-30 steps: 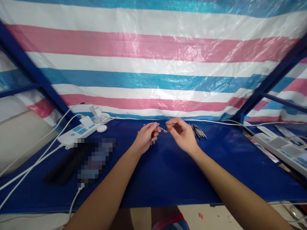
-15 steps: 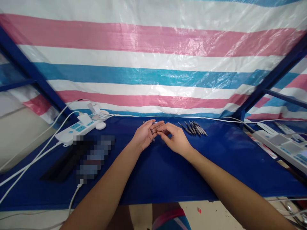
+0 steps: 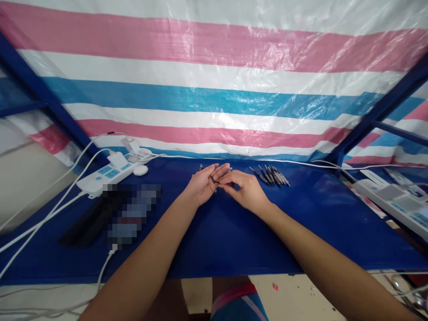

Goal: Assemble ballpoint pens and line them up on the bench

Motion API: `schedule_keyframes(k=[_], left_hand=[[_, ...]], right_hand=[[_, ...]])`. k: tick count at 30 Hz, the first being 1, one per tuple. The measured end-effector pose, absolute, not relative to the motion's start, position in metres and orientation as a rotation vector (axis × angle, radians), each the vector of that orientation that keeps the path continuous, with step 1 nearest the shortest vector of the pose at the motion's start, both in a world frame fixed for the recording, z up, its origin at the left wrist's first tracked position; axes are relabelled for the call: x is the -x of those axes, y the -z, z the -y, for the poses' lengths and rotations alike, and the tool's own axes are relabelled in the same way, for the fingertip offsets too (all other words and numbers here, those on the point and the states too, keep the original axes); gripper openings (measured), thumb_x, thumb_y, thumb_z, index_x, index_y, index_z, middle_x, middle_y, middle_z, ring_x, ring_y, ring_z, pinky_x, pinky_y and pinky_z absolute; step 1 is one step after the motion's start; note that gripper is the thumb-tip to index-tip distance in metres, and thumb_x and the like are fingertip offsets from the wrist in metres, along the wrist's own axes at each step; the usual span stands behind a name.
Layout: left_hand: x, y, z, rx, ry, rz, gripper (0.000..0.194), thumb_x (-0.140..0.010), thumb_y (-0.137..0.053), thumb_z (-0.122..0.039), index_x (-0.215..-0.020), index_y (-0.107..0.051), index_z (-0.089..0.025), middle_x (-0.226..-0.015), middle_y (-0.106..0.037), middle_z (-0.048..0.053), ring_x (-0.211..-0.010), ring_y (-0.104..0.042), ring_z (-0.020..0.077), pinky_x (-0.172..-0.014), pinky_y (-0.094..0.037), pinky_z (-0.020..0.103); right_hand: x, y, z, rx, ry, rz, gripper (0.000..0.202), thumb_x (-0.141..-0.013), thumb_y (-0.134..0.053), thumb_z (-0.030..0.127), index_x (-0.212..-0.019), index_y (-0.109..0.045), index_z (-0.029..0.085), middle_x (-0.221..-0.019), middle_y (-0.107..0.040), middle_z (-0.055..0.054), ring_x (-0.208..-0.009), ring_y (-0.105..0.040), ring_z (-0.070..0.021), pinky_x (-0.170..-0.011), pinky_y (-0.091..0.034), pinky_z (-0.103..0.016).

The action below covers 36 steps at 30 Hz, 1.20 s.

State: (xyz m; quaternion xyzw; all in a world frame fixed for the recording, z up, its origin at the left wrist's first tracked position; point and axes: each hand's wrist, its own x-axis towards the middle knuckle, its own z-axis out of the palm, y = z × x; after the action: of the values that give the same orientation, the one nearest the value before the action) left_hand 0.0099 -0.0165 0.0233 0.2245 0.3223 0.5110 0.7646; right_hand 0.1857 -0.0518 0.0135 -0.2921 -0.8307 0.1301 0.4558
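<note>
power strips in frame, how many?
2. One white power strip lies at the blue table's far left; a second power strip sits at the right edge, partly cropped. More may be out of view.

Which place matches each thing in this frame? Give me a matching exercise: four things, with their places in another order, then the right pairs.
Things:
1. power strip
2. row of pens
3. small dark part
4. striped tarp

Places:
A. behind the blue table, as a backdrop
B. on the table's far left, with white cables
C. in the open left hand, with the right hand reaching to it
D. on the table, just right of the right hand

Pairs: 1-B, 2-D, 3-C, 4-A
</note>
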Motion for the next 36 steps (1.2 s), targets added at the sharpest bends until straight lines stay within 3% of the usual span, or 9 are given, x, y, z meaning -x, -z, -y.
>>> schedule_keyframes(k=[4, 12, 17, 21, 27, 31, 36], left_hand=[[-0.01, -0.025, 0.018, -0.451, -1.098, -0.735, 0.021, -0.113, -0.047, -0.013, -0.104, -0.065, -0.013, -0.109, -0.083, 0.013, -0.097, -0.081, 0.0184, -0.09, -0.064, 0.032], [-0.014, -0.022, 0.018, -0.46, -1.103, -0.764, 0.02, -0.111, -0.05, -0.011, -0.102, -0.068, -0.012, -0.102, -0.084, 0.012, -0.091, -0.082, 0.0158, -0.083, -0.064, 0.025], [-0.013, -0.018, 0.015, -0.43, -1.106, -0.711, 0.021, -0.111, -0.051, -0.012, -0.102, -0.07, -0.012, -0.1, -0.084, 0.01, -0.091, -0.082, 0.0163, -0.086, -0.065, 0.026], [-0.014, -0.018, 0.015, -0.429, -1.103, -0.699, 0.022, -0.111, -0.05, -0.012, -0.103, -0.07, -0.011, -0.101, -0.084, 0.011, -0.094, -0.082, 0.017, -0.091, -0.064, 0.027], [-0.023, -0.021, 0.022, -0.523, -1.161, -0.746, 0.021, -0.112, -0.046, -0.011, -0.105, -0.065, -0.012, -0.106, -0.083, 0.016, -0.097, -0.081, 0.0171, -0.082, -0.062, 0.025], [-0.023, -0.02, 0.025, -0.646, -1.174, -0.72, 0.016, -0.112, -0.048, -0.016, -0.108, -0.063, -0.014, -0.116, -0.081, 0.02, -0.105, -0.08, 0.0228, -0.084, -0.061, 0.031], [-0.021, -0.018, 0.026, -0.854, -1.155, -0.702, 0.01, -0.109, -0.059, -0.028, -0.11, -0.063, -0.018, -0.123, -0.081, 0.018, -0.107, -0.079, 0.0238, -0.079, -0.059, 0.029]], right_hand=[[-0.184, -0.015, 0.054, 0.656, -0.272, 2.083, 0.016, -0.101, -0.07, 0.011, -0.104, -0.076, 0.025, -0.108, -0.081, -0.006, -0.104, -0.077, -0.0244, -0.095, -0.06, -0.04], [-0.182, -0.012, 0.054, 0.669, -0.235, 2.114, 0.016, -0.102, -0.066, 0.01, -0.106, -0.074, 0.024, -0.107, -0.081, -0.006, -0.103, -0.076, -0.0244, -0.096, -0.06, -0.042], [-0.18, -0.011, 0.056, 0.671, -0.177, 2.062, 0.015, -0.103, -0.066, 0.013, -0.106, -0.074, 0.025, -0.106, -0.081, -0.005, -0.103, -0.076, -0.0241, -0.096, -0.061, -0.041], [-0.18, -0.009, 0.055, 0.693, -0.145, 2.009, 0.013, -0.104, -0.067, 0.014, -0.106, -0.075, 0.025, -0.105, -0.08, -0.006, -0.105, -0.075, -0.0242, -0.096, -0.061, -0.041], [-0.181, -0.006, 0.052, 0.733, -0.128, 2.034, 0.015, -0.103, -0.067, 0.013, -0.104, -0.075, 0.025, -0.106, -0.081, -0.005, -0.104, -0.075, -0.0243, -0.095, -0.061, -0.04], [-0.18, -0.004, 0.052, 0.782, -0.159, 2.002, 0.017, -0.102, -0.069, 0.014, -0.113, -0.076, 0.025, -0.112, -0.082, -0.005, -0.106, -0.077, -0.0244, -0.096, -0.062, -0.04], [-0.18, -0.005, 0.053, 0.778, -0.187, 2.005, 0.023, -0.106, -0.063, 0.015, -0.121, -0.077, 0.026, -0.118, -0.082, -0.006, -0.113, -0.076, -0.0245, -0.102, -0.061, -0.041]])
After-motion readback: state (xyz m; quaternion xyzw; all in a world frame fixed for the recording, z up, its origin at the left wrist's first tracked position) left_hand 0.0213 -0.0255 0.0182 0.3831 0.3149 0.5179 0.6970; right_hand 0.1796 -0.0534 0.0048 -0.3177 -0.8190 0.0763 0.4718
